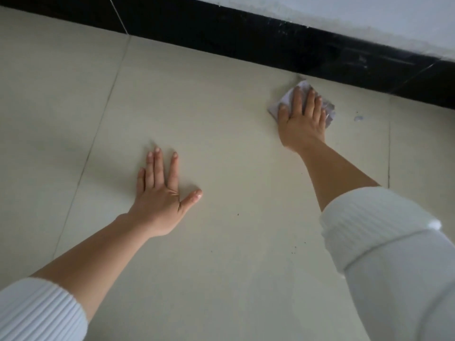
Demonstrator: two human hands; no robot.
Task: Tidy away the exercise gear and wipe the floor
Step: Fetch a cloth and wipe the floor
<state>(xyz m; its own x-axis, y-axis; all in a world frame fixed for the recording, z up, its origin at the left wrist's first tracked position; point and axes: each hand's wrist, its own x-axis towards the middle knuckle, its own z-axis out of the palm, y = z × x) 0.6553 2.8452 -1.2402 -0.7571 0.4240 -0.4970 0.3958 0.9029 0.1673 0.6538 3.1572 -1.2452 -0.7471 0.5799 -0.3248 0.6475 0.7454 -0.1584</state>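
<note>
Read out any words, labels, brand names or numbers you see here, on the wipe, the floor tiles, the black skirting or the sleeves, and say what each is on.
There is no text to read in this view.
The crumpled white wipe under the right hand shows no print.
The floor tiles, black skirting, wall and white ribbed sleeves carry no lettering or marks.

An indoor room, possibly in a home: pale tiled floor (pixel 221 143) meeting a black skirting board (pixel 246 38) beneath a white wall (pixel 344 11).
</note>
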